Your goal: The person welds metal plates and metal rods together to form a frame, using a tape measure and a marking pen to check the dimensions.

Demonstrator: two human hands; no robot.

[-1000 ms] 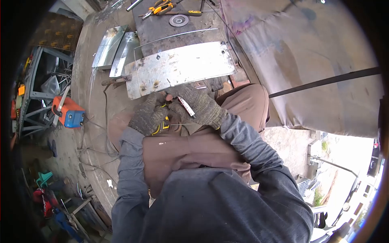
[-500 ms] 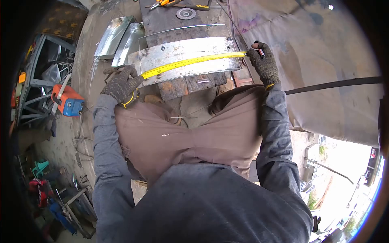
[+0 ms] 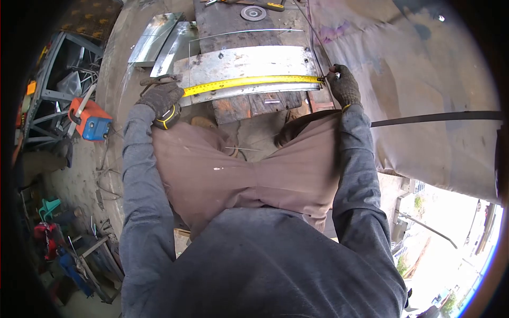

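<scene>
A gloved fist, my left hand, is closed around a black and yellow tape measure at the left end of a metal sheet. From it the yellow tape blade runs across the sheet near its closer edge. My right hand, also gloved, is closed at the sheet's right end, its fingertips at the blade's end. A marker shows only as a small pale tip among those fingers. Beneath the sheet lies a worn wooden board. A thin wire frame stands along the sheet's far side.
Two bent shiny metal pieces lie at the far left. A grinding disc and a yellow-handled tool rest on the board's far end. An orange and blue machine stands left, by a metal rack.
The tape blade has come closer to the sheet's near edge and lies straighter across it. My left hand has turned, showing more of the tape case. The marker is now mostly hidden.
</scene>
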